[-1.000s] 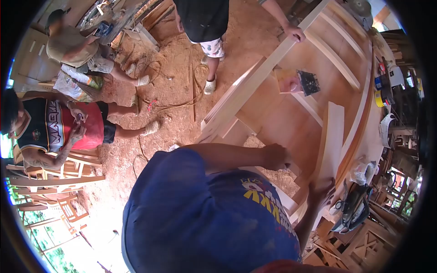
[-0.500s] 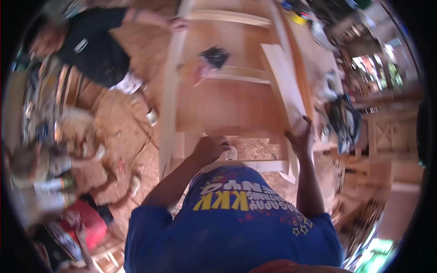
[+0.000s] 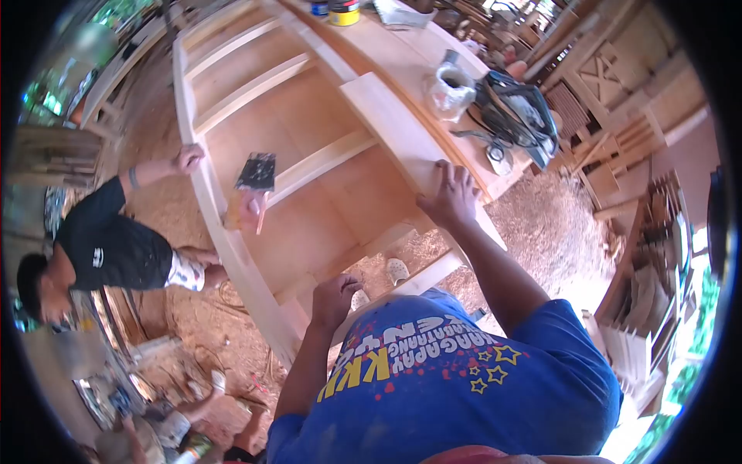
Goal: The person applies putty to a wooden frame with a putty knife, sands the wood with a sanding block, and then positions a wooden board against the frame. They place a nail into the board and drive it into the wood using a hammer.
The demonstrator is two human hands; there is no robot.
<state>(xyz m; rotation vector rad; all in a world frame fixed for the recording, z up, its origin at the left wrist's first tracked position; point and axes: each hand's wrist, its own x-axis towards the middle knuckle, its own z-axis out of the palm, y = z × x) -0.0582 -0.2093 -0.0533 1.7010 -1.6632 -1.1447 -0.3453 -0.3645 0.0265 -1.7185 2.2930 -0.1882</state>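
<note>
My right hand has its fingers bent round the lower part of a pale plank, which lies along the right side rail of a large wooden frame. My left hand is closed near the frame's lower end; what it holds, if anything, is hidden. Crossbars span the frame over brown panels. A dark square piece with something pinkish and blurred under it appears over the left part of the frame.
Another person in a black shirt rests a hand on the left rail. A bench at the right carries a yellow tin, a plastic-wrapped roll and a black cabled tool. More people sit at the lower left.
The view has turned, so the frame now slants to the upper left. My right hand is still on the plank. The other person's hand appears lower along the left rail.
</note>
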